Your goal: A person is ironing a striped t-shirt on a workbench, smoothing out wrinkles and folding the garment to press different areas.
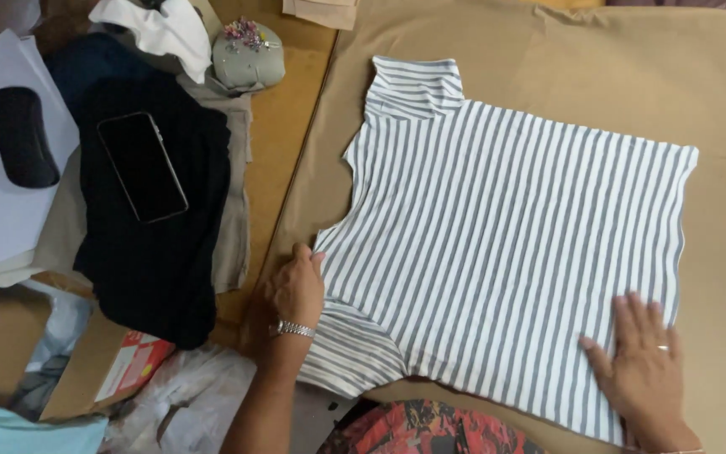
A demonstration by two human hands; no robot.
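We have a white top with grey stripes (497,244) spread flat on brown paper (716,92) that covers the counter, filling the centre and right of the frame. Its collar points to the upper middle of the frame and its hem runs down the right side, so the long axis of the garment lies roughly from upper left to lower right, with the stripes running across that line. Our left hand (294,290) sits at the lower centre-left, at the garment's left edge just where the sleeve meets the body; the fingers curl at the fabric's edge, though we cannot tell whether they pinch it or only press on it. A metal watch (293,329) shows on that wrist. Our right hand (642,357) lies at the lower right, palm down and fingers spread flat on the cloth near the hem corner, gripping nothing, a ring on one finger. So the shirt stretches between the two hands: the sleeve and collar end is nearer the left hand, the hem end under the right. Off to the left of the frame, well apart from the shirt, a dark phone (142,166) rests on a pile of black cloth (157,252), with a black case (23,136) on white sheets and a grey pincushion (248,55) at the top.
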